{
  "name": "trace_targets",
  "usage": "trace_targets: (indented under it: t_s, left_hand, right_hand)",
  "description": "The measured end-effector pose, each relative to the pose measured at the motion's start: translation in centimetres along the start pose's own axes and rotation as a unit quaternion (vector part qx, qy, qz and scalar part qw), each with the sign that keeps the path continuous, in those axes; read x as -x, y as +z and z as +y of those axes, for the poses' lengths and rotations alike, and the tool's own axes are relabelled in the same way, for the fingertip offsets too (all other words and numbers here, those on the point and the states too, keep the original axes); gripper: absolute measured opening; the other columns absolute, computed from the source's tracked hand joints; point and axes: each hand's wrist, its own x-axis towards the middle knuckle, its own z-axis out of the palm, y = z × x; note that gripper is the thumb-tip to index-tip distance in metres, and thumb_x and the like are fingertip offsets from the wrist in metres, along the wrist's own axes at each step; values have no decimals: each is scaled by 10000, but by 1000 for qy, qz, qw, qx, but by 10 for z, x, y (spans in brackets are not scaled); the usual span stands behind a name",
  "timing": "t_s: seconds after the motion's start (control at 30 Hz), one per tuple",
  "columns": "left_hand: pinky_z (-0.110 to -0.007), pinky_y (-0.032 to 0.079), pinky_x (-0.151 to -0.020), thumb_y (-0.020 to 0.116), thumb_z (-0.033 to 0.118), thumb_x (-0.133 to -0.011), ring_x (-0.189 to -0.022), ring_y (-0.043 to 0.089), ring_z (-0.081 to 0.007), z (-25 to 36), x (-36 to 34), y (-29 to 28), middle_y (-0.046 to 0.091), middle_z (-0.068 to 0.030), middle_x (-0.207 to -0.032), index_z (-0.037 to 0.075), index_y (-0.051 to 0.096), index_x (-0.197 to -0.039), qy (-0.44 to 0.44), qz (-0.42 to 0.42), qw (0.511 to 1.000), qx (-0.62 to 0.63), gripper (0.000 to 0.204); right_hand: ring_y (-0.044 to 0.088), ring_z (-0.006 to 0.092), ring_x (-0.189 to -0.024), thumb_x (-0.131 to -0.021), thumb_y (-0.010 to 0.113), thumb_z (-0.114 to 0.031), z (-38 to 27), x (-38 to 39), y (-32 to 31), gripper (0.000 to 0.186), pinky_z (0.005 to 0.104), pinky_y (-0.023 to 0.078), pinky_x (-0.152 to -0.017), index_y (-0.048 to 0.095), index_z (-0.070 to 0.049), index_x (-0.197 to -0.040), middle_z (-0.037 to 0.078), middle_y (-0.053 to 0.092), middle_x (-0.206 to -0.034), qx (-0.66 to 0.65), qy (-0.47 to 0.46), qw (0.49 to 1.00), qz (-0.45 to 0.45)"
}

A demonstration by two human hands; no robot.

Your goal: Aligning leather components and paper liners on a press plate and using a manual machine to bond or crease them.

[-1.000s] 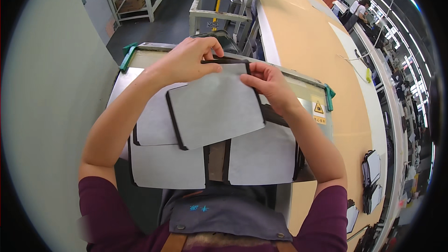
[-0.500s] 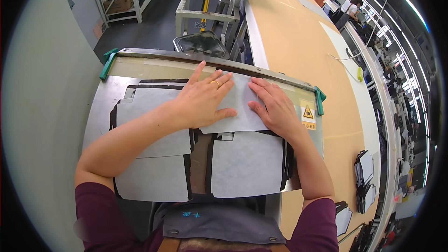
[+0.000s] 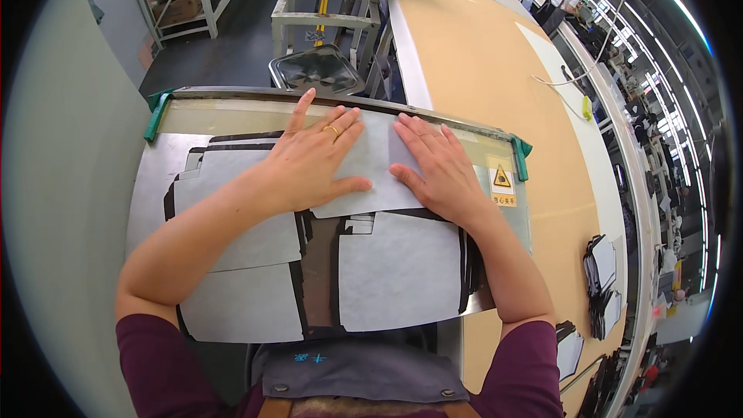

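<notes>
Both my hands lie on a white sheet with dark edges (image 3: 362, 178) at the far side of a metal-edged machine bed (image 3: 155, 166). My left hand (image 3: 313, 156) rests flat with fingers spread, its fingertips near the far metal bar (image 3: 255, 97). My right hand (image 3: 435, 166) presses the sheet's right part, fingers stretched out and thumb apart. Stacked pale panels with black borders lie nearer me: a right stack (image 3: 398, 275), a lower left stack (image 3: 244, 306) and an upper left stack (image 3: 224, 178), partly hidden under my left forearm.
Green corner pieces (image 3: 157, 116) hold the bar's ends, with a warning sticker (image 3: 502, 182) at the right. Beyond stand a metal stool (image 3: 317, 70) and a white-framed stand (image 3: 325, 19). A long tan table (image 3: 495, 70) runs along the right, bearing panel stacks (image 3: 602, 267). A person (image 3: 569, 0) works far off.
The whole scene has shifted slightly left in view. My hands stay flat on the sheet, with the right hand's fingers a little more upright and nearer the far edge.
</notes>
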Motion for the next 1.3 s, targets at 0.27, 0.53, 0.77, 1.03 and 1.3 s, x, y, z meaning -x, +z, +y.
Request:
trace_targets:
  t_s: [0.27,0.53,0.77,1.03,1.3]
  left_hand:
    - [-527,3,-1203,581,553,-910,-1433,334,-273,-1,2,3,402,-201,-1493,-29,433,-1404,1,13,1000,9,777]
    - [-489,137,-1168,632,538,-875,-1319,350,-296,4,-4,0,429,-175,-1337,-61,467,-1349,5,14,1000,22,782]
    - [-443,264,-1091,693,501,-837,-1199,460,-300,6,-2,-3,532,-155,-1201,-39,580,-1210,-58,77,995,-19,666]
    - [-380,413,-899,728,300,-844,-1008,576,-285,-24,-11,-6,622,-149,-993,7,629,-1000,-153,26,972,177,347]
    - [-242,471,-754,681,146,-908,-877,603,-80,26,-30,-86,677,-52,-903,-10,588,-1039,-58,211,919,326,224]
  right_hand:
    - [492,303,-1288,-934,609,-400,-4,2,-1,561,471,312,-1131,547,4,-1318,159,546,-1365,72,34,995,62]
    - [509,306,-1207,-896,652,-337,-3,-1,-5,517,439,386,-1043,574,16,-1265,143,564,-1273,31,2,998,54]
    - [511,316,-1190,-900,657,-313,-10,-1,-5,497,416,407,-1012,577,8,-1270,139,558,-1280,53,4,998,46]
    - [501,334,-1212,-880,688,-334,-1,-3,-1,549,412,427,-1005,542,-21,-1306,148,503,-1363,-18,44,996,78]
    - [577,37,-793,-947,661,-191,30,-19,-75,205,198,455,-748,681,2,-1016,-27,665,-870,-468,135,858,162]
